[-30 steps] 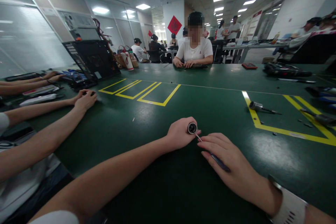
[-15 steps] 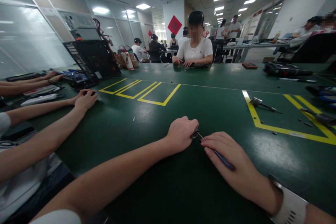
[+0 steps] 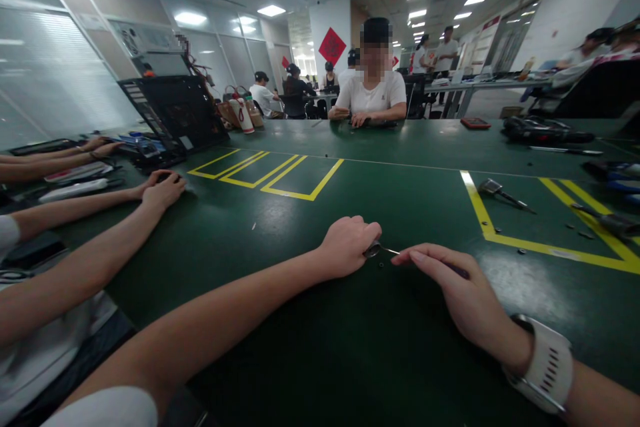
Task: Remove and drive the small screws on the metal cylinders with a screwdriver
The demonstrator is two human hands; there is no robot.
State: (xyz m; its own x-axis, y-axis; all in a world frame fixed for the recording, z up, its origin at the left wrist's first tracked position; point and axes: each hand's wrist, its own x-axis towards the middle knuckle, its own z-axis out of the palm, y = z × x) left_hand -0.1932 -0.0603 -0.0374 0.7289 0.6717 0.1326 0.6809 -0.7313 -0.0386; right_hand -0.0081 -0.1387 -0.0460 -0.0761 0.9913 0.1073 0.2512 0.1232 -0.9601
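Note:
My left hand (image 3: 349, 247) is closed around a small dark metal cylinder-shaped part (image 3: 373, 250), and only its round open end shows past the fingers. In my right hand (image 3: 457, 293) is a thin screwdriver (image 3: 391, 251) with a dark purple handle, mostly covered by the fingers and palm. Its slim metal shaft points left, with the tip at the opening of the part. A tiny dark ring-like piece (image 3: 381, 265) lies on the green tabletop (image 3: 320, 320) just below the part.
Inside a yellow taped outline (image 3: 483, 213) at right lie a metal part with a shaft (image 3: 505, 195), a second similar part (image 3: 607, 219) and several tiny pieces. A neighbour's hands (image 3: 163, 188) rest at left near a black equipment frame (image 3: 175, 110). A person (image 3: 373, 93) sits opposite.
My right hand has moved right and turned, so the screwdriver lies flatter and its handle is more covered. The tiny ring-like piece now shows on the table.

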